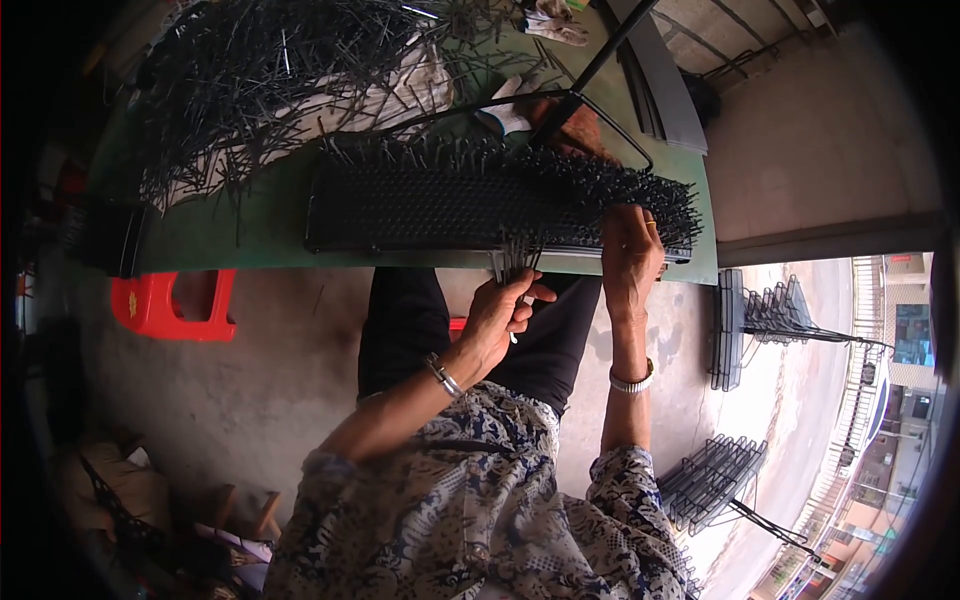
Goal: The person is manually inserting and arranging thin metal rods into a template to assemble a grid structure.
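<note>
My left hand is closed around a bunch of thin dark rods that stick up from the fingers, just in front of the table's near edge. Across the table lies a long black perforated board. Many short dark rods stand densely in its right part and along its far side. Over the front of that right part, my right hand has its fingers pinched down among the rods. Whatever sits between those fingertips is hidden.
A large heap of loose dark rods covers pale cloth on the green table. A black metal frame rises behind the board, near a work glove. A red stool stands left; wire racks stand right.
</note>
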{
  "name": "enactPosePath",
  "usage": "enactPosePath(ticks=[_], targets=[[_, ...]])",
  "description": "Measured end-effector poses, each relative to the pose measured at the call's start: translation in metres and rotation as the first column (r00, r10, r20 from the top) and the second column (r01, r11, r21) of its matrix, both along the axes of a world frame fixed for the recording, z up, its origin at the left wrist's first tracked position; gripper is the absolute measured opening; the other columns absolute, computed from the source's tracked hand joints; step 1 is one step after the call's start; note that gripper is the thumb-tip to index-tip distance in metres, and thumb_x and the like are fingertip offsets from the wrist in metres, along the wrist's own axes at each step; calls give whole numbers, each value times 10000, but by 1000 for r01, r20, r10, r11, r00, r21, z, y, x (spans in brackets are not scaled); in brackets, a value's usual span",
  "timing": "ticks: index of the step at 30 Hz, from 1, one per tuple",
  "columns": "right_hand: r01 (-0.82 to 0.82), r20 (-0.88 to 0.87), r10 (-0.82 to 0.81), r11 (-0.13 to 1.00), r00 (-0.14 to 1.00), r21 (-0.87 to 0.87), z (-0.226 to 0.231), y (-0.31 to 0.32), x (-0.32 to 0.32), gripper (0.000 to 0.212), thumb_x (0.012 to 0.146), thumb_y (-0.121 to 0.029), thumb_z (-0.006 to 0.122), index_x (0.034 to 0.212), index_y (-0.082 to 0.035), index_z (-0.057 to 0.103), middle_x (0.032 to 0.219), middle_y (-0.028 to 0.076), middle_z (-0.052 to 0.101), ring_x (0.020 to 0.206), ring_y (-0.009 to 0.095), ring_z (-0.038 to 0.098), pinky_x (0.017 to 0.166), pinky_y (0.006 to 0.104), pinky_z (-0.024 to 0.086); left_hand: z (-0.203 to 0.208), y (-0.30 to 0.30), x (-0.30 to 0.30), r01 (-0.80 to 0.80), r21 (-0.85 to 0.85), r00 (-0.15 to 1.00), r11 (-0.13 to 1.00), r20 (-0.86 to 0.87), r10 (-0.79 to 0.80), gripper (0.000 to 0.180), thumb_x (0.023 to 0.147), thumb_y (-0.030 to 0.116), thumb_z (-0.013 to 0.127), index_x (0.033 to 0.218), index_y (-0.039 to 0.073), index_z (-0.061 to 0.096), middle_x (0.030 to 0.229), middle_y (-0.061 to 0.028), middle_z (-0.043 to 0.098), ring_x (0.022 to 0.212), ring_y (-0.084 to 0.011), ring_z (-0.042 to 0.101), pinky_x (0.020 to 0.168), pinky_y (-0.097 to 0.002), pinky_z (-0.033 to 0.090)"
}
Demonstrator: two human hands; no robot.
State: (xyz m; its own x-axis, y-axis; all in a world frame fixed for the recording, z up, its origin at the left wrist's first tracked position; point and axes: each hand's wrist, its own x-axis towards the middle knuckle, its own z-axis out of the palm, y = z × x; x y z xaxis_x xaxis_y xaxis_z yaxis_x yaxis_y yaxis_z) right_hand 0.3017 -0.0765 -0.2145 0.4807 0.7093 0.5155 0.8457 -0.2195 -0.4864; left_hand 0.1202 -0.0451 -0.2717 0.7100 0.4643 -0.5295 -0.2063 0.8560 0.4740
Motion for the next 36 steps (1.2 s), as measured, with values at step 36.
enactPosePath(ticks=[36], targets=[[-196, -928, 102, 980, 358, 32, 9, -32, -23, 175, 952, -141, 583, 987, 29, 607, 755, 62, 650, 631, 114, 630, 605, 237, 516, 22, -10, -12, 204, 174, 979, 963, -12, -205, 267, 937, 284, 623, 1000, 27, 659, 826, -103, 709, 440, -17, 317, 404, -197, 217]])
